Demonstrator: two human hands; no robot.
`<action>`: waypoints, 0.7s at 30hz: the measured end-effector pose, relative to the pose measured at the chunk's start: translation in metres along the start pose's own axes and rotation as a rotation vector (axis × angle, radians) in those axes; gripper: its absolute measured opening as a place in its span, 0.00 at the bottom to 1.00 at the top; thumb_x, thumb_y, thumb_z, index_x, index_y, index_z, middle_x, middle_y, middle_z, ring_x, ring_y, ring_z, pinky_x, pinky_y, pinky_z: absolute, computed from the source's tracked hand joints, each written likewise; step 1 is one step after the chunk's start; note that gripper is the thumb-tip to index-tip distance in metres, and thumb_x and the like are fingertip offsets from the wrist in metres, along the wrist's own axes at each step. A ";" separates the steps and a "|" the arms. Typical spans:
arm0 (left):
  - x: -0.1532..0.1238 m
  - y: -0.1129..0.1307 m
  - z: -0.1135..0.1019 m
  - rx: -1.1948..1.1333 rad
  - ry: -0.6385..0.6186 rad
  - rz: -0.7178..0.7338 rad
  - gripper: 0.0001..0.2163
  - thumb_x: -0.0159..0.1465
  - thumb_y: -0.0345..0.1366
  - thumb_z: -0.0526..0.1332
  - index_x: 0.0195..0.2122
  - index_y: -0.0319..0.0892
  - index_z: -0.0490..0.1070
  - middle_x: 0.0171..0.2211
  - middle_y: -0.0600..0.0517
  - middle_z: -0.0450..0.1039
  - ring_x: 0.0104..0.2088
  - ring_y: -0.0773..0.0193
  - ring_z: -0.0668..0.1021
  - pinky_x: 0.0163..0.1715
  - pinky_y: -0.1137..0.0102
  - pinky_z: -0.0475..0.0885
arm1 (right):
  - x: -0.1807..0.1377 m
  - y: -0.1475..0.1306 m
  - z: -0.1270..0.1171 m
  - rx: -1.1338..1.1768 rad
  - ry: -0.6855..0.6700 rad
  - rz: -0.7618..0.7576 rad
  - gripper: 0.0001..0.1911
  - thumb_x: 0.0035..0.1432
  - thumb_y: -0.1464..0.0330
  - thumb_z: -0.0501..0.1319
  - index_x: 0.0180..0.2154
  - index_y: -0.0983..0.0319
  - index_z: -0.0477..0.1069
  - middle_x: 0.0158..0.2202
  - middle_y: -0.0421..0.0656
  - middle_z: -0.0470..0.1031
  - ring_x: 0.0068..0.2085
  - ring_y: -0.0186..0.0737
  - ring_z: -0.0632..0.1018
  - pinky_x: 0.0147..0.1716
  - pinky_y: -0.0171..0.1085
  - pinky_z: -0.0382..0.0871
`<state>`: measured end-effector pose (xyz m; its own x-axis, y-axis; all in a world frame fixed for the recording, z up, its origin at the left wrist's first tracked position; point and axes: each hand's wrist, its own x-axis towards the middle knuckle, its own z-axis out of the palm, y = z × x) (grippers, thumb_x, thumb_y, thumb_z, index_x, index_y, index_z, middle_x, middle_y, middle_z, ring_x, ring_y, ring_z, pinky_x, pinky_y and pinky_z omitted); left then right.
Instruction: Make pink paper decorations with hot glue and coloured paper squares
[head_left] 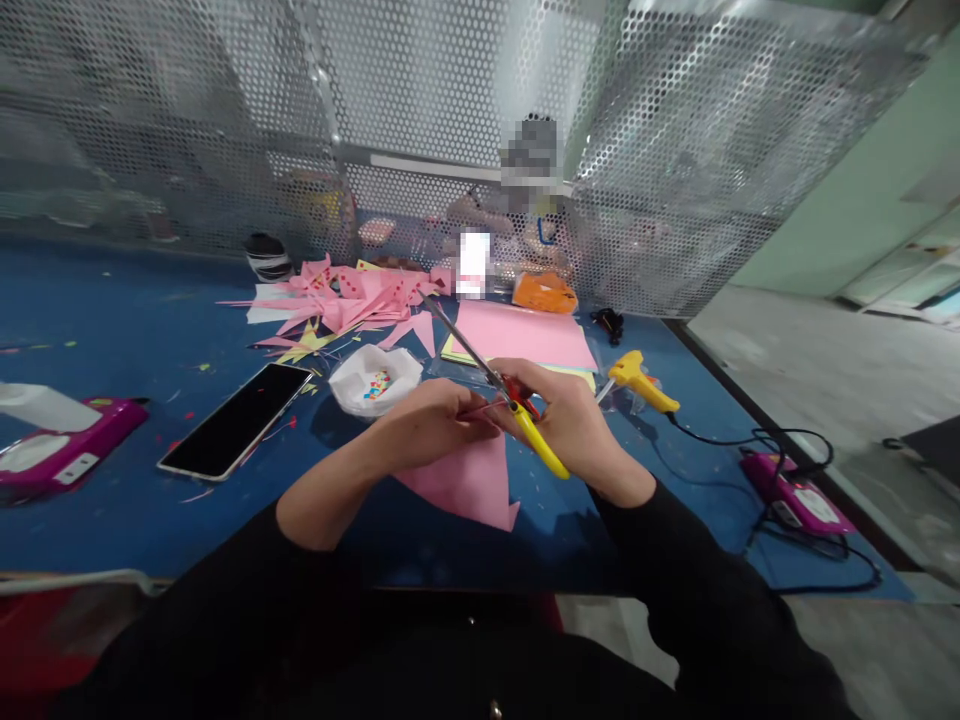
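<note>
The pink paper triangle (472,485) hangs just below both hands, over the blue tabletop (112,330), with its upper edge tucked up between them. The left hand (431,425) is curled with its fingers pinched together on that upper edge. The right hand (577,425) touches it knuckle to knuckle and is closed around the handles of a pair of steel scissors with yellow and red grips (480,362). One yellow loop sticks out beneath the right hand. The long blades lie together and point away from the grip, up and to the left.

Just beyond the left hand sits a small white paper dish (352,395) holding coloured bits. Further out on that side a black smartphone (236,420) lies flat with its screen dark. Past the blade tips is a heap of cut pink paper shapes (345,295), and beside it, straight beyond the grip, a flat stack of pink and yellow sheets (525,335). Near the right hand, on its outer side, rests a yellow glue gun (641,380) with a black cord. A magenta box (67,450) lies well apart on the left.
</note>
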<state>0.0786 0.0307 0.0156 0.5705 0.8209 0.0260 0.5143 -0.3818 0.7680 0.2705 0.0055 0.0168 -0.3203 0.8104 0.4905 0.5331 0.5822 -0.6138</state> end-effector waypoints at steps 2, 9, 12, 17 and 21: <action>-0.002 -0.003 -0.005 -0.018 0.018 -0.024 0.12 0.60 0.44 0.63 0.31 0.42 0.81 0.24 0.54 0.76 0.27 0.62 0.74 0.27 0.70 0.62 | -0.001 0.002 0.000 0.053 0.029 0.029 0.19 0.55 0.70 0.65 0.50 0.60 0.75 0.29 0.37 0.74 0.29 0.33 0.72 0.32 0.35 0.67; -0.011 -0.010 -0.028 -0.045 0.323 0.030 0.10 0.57 0.44 0.65 0.23 0.47 0.81 0.23 0.52 0.78 0.25 0.62 0.74 0.26 0.71 0.62 | 0.001 0.018 -0.010 0.244 0.146 0.205 0.18 0.52 0.69 0.67 0.47 0.59 0.74 0.26 0.33 0.70 0.25 0.30 0.68 0.26 0.33 0.65; -0.011 -0.011 -0.027 -0.040 0.375 0.038 0.09 0.57 0.42 0.65 0.21 0.48 0.80 0.21 0.53 0.77 0.24 0.63 0.73 0.24 0.71 0.61 | 0.001 0.019 -0.010 0.252 0.149 0.224 0.17 0.51 0.68 0.68 0.45 0.59 0.75 0.26 0.33 0.70 0.24 0.29 0.67 0.25 0.33 0.64; -0.008 -0.013 -0.019 -0.076 0.525 0.098 0.07 0.61 0.42 0.66 0.29 0.47 0.81 0.26 0.53 0.79 0.28 0.62 0.76 0.30 0.71 0.66 | 0.001 0.016 -0.007 0.235 0.089 0.251 0.16 0.50 0.70 0.67 0.44 0.60 0.76 0.24 0.32 0.69 0.22 0.28 0.65 0.24 0.32 0.62; -0.003 -0.014 -0.012 -0.396 0.906 0.073 0.11 0.62 0.45 0.66 0.42 0.46 0.78 0.41 0.51 0.80 0.40 0.61 0.79 0.38 0.71 0.71 | 0.002 0.015 -0.005 0.286 0.232 0.283 0.16 0.50 0.68 0.67 0.43 0.59 0.75 0.25 0.32 0.68 0.23 0.30 0.66 0.24 0.34 0.64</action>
<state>0.0622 0.0381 0.0123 -0.1981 0.8786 0.4346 0.1517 -0.4106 0.8991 0.2818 0.0151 0.0115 0.0075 0.9231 0.3844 0.3265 0.3611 -0.8735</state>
